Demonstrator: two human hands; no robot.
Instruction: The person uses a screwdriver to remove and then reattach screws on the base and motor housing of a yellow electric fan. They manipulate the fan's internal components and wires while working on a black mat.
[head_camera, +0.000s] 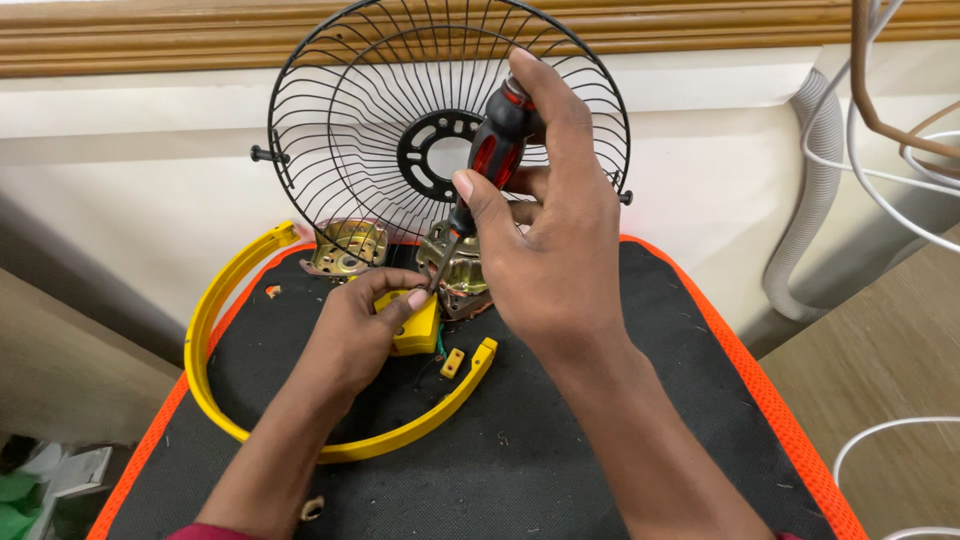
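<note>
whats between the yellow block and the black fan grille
In the head view, the metal motor sits between the yellow block and the fan grille, with the screwdriver shaft crossing in front of it.

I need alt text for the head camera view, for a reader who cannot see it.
The right hand holds a red-and-black screwdriver with its tip at a small yellow part that the left hand steadies on a black mat, before a black fan grille.

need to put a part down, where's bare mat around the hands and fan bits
Bare mat lies right of the right hand, out to the orange edge, and near the front below the yellow ring. It is crowded at the back: wire guard, motor parts, yellow block under the left hand.
</note>
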